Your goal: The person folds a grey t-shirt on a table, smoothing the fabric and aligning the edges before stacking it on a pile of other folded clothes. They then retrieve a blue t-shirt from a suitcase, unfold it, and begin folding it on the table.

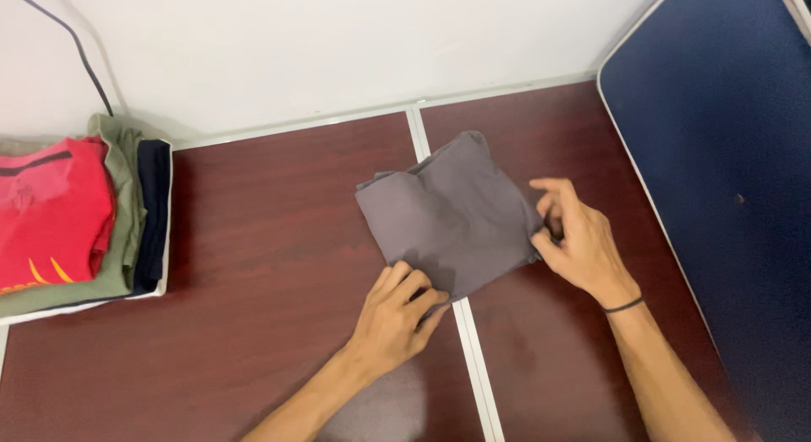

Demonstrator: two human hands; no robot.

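Both hands (397, 311) pinch folded grey cloth (448, 214); tray (165, 239), apparently, holds folded shirts (55, 214).

Bright even overhead light, soft shadows, sheen on tabletop (279, 265), sharp.

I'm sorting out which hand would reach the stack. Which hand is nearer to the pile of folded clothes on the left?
Left. The left hand rests on the grey folded cloth at its near edge, closer to the pile of folded clothes; the right hand grips the cloth's far right edge.
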